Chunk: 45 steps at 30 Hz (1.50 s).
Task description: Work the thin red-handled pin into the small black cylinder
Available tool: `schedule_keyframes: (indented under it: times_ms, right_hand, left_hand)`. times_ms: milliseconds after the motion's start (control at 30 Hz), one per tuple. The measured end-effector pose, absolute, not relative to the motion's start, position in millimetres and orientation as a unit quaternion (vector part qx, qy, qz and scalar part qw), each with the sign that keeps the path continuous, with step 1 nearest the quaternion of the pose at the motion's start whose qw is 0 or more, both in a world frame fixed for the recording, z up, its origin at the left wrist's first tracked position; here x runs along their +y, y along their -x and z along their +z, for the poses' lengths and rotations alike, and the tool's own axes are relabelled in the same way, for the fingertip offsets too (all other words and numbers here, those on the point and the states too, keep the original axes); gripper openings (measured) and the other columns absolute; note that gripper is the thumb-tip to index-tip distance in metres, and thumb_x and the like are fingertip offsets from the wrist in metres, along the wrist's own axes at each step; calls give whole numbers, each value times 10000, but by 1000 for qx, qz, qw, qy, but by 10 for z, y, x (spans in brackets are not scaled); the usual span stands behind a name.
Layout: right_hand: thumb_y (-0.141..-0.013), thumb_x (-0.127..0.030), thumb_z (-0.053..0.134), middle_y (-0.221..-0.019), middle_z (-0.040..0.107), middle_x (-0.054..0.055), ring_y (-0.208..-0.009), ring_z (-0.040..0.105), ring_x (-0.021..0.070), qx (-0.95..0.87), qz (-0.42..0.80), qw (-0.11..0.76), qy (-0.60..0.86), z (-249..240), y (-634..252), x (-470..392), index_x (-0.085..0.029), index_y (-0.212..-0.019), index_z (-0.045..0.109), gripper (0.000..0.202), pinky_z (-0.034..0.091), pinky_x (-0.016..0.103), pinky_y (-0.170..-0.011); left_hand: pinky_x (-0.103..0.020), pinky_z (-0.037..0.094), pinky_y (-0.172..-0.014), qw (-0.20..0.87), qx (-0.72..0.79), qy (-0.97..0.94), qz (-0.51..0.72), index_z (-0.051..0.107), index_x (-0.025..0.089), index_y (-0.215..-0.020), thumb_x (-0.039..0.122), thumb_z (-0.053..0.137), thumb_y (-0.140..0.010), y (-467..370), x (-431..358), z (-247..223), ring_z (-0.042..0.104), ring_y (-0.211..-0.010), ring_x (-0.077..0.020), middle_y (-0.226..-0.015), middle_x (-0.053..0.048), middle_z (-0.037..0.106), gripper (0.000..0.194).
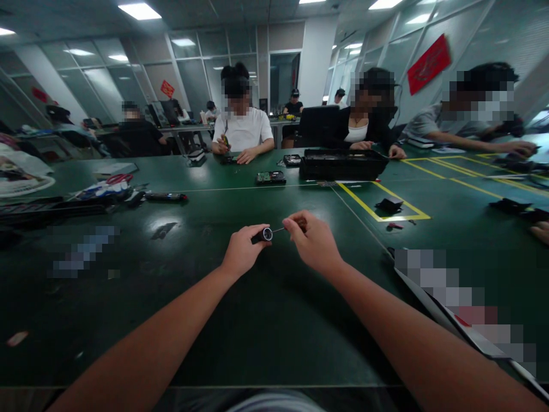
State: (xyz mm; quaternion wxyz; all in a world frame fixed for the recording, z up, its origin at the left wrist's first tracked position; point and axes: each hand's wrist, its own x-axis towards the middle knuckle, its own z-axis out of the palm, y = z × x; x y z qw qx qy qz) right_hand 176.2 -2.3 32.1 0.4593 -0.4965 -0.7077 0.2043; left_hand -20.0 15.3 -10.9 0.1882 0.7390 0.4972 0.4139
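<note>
In the middle of the head view my left hand [244, 250] is closed round a small black flashlight [266, 234], a short cylinder whose silver-rimmed round end faces right. Opposite it, my right hand [315, 240] pinches a thin metal rod [279, 229]. The rod points left, its tip at or close to the flashlight's round end; whether they touch I cannot tell. My fingers hide the rod's other end. Both hands are just above the green tabletop [274, 320].
A dark pen-like tool [166, 197] and piled cables [115, 186] lie to the left. Across the table stand a hard drive [270, 178] and a long black casing [343, 166]. Yellow tape [360, 200] frames a black part [389, 205]. Co-workers sit opposite; a white sheet [446, 309] lies right.
</note>
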Motion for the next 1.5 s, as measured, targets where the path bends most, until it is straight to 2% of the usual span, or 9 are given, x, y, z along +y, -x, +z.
schedule_keyframes:
  times_ms: [167,367,500,667,867,967,1167,1367,1500]
  right_hand:
    - [-985,-365,429,-803,636,21,-725,607,189,-732,237,446,457,330,-1785,-52,-219,-1018,554,195,428,320,-661]
    - [-964,-277,324,-856,645,45,-786,598,206,-741,210,449,452,354,-1809,-58,-206,-1030,548,244,414,334,-707]
    - [-1004,-332,317,-836,662,52,-742,587,196,-738,152,409,514,408,-1798,-61,-199,-960,584,301,375,319,-663]
    - [-1020,-403,345,-651,609,31,-564,501,165,-726,108,347,584,408,-1827,-6,-214,-743,582,411,279,312,-545]
    - [-997,-615,363,-515,515,15,-485,429,152,-728,92,331,594,372,-1814,35,-228,-541,527,620,209,321,-521]
    - [-1004,-581,388,-548,542,16,-512,457,160,-732,87,335,587,384,-1788,13,-223,-603,559,565,225,316,-529]
    - [-1018,-379,423,-721,651,36,-620,558,184,-739,121,338,570,335,-1801,31,-203,-908,606,277,310,298,-559]
    - [-1005,-602,366,-564,554,13,-529,493,168,-757,147,302,560,343,-1808,50,-216,-670,628,574,244,317,-529]
    - [-1009,-567,390,-583,565,10,-542,499,167,-750,143,317,564,342,-1793,36,-212,-742,649,514,250,312,-529]
  left_hand:
    - [-397,482,-1048,189,507,-731,415,718,247,-1195,116,800,-774,213,166,-121,660,-1121,-215,-1185,-39,728,448]
    - [-422,483,-1056,192,506,-732,414,711,276,-1208,140,789,-789,222,163,-121,655,-1131,-222,-1194,-36,725,448]
    - [-440,472,-1079,191,509,-729,416,708,264,-1210,137,779,-793,229,155,-114,647,-1153,-226,-1212,-42,718,442]
    - [-447,477,-1081,181,522,-718,423,704,252,-1217,147,776,-799,262,179,-111,651,-1151,-233,-1218,-51,716,437]
    - [-439,477,-1087,151,525,-721,427,703,258,-1220,147,772,-805,297,215,-107,651,-1157,-234,-1224,-50,714,436]
    - [-436,475,-1087,144,519,-730,421,703,251,-1222,137,772,-804,291,205,-98,653,-1149,-230,-1219,-54,716,439]
    - [-441,485,-1071,131,530,-723,423,703,252,-1218,139,772,-804,335,215,-74,653,-1139,-232,-1221,-55,715,435]
    - [-451,485,-1075,125,518,-735,420,708,255,-1213,124,763,-805,336,211,-64,654,-1139,-237,-1211,-56,718,432]
    - [-456,490,-1071,125,519,-737,415,718,254,-1190,116,761,-802,323,201,-47,660,-1128,-239,-1197,-56,724,414]
